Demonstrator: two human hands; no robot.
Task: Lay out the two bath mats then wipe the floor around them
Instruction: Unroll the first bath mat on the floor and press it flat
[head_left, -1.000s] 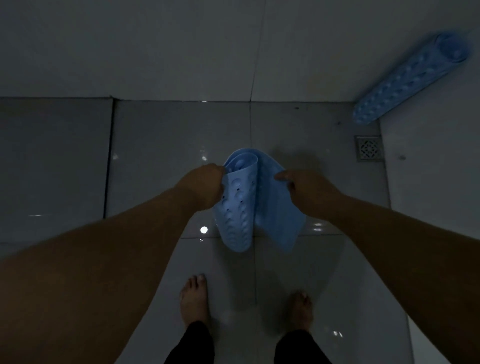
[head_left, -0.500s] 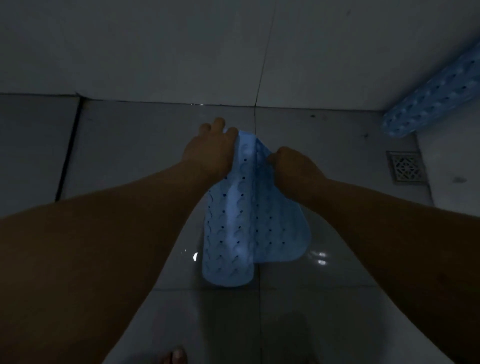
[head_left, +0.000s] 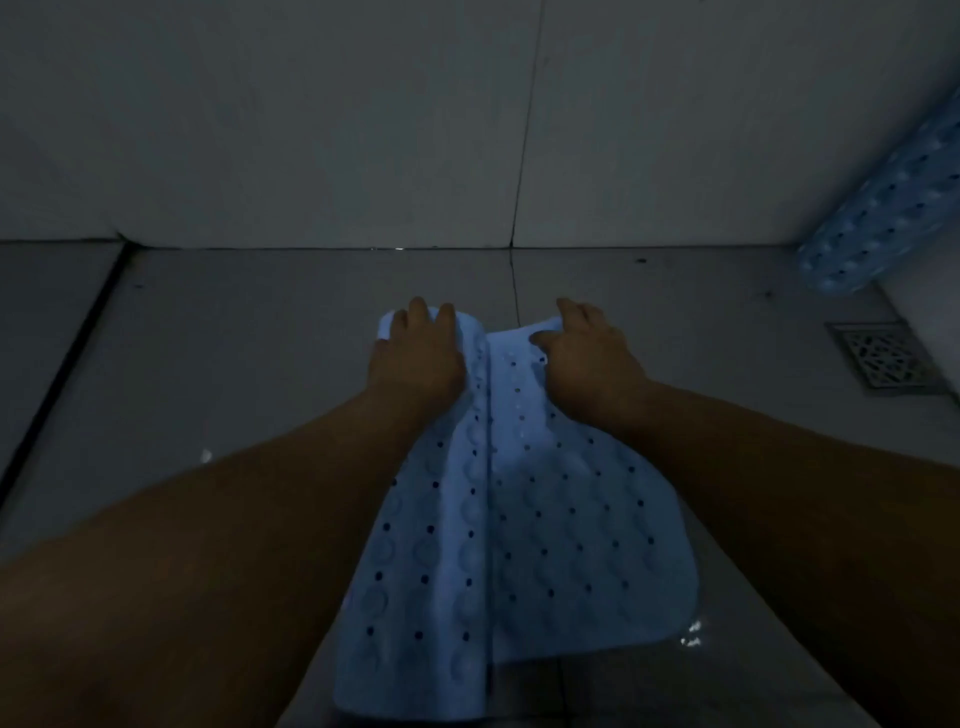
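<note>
A light blue bath mat (head_left: 561, 525) with small holes and round bumps lies on the wet tiled floor in front of me, its left part still curled into a roll. My left hand (head_left: 418, 353) grips the far end of that roll. My right hand (head_left: 587, 353) holds the far edge of the flat right part. A second blue mat (head_left: 883, 213), rolled up, leans in the far right corner against the wall.
A square metal floor drain (head_left: 888, 358) sits at the right, below the rolled mat. The tiled wall (head_left: 363, 130) rises just beyond my hands. A dark groove (head_left: 62, 374) runs along the floor at the left.
The mat has come down from hanging in the air onto the floor and spread wider. Both hands moved forward and down, and my view has dropped closer to the floor.
</note>
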